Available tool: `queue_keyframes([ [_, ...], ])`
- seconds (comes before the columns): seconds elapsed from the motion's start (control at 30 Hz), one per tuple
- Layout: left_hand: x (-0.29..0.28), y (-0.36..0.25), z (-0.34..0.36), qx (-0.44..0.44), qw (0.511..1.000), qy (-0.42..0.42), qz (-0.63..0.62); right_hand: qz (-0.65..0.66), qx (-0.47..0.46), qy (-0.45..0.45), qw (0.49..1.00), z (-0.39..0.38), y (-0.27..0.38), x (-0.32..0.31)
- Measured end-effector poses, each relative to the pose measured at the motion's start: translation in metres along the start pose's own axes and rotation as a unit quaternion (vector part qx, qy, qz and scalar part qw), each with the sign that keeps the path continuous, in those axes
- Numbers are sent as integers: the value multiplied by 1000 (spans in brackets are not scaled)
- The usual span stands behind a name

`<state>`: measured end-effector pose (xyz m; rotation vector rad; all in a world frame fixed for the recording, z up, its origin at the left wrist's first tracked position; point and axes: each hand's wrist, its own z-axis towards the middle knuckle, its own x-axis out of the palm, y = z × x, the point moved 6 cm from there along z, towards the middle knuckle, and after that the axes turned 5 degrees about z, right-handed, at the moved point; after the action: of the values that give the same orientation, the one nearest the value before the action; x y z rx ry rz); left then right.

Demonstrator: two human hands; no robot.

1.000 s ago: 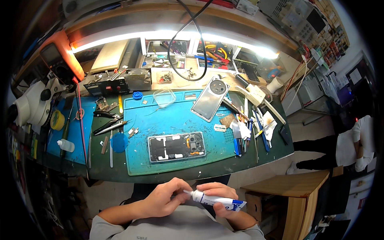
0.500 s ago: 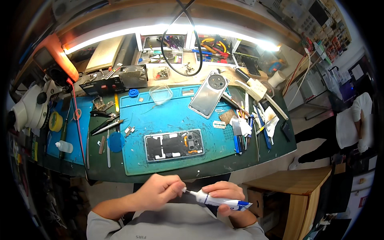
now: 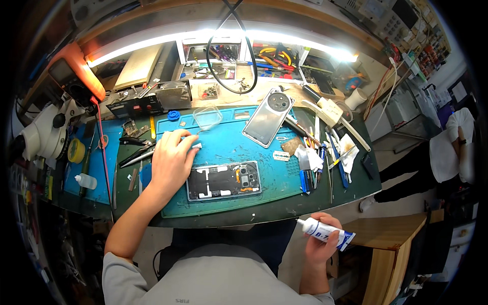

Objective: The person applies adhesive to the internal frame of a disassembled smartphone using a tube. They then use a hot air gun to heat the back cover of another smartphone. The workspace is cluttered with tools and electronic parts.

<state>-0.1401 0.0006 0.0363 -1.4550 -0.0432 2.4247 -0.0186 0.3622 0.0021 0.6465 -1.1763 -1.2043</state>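
Note:
My left hand [image 3: 173, 158] reaches over the blue silicone mat [image 3: 213, 207], fingers curled, with a small white cap [image 3: 196, 146] at the thumb and fingertips. Just right of it lies an opened phone [image 3: 218, 180], its black inner parts, orange flex cables and camera block showing. My right hand [image 3: 320, 243] grips a white-and-blue tube [image 3: 325, 233] beyond the bench's front edge, its narrow nozzle uncapped and pointing up-left. A clear phone cover [image 3: 265, 122] with a round camera opening lies at the mat's back right.
Pliers [image 3: 131, 141], a white microscope [image 3: 46, 132] and a small dropper bottle [image 3: 86, 180] are at left. A clear container [image 3: 206, 116] sits at back; blades, pens and a white glue gun [image 3: 330, 114] crowd the right. A co-worker [image 3: 442, 155] stands right of a wooden cabinet [image 3: 386, 239].
My left hand has pulled the cap away from the tube and moved up-left onto the mat. My right hand with the tube has shifted right.

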Motion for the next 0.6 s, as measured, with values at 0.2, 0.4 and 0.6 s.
queue_keyframes([
  [0.2,-30,-38,-38,57,981,134,-131,241,118,-122,956,10,-21,-41],
  [0.4,-11,-37,-44,61,974,168,-138,296,151,-111,937,17,-24,-41],
  [0.6,-7,-42,-36,92,967,169,-170,356,182,-82,913,24,-22,-24],
])
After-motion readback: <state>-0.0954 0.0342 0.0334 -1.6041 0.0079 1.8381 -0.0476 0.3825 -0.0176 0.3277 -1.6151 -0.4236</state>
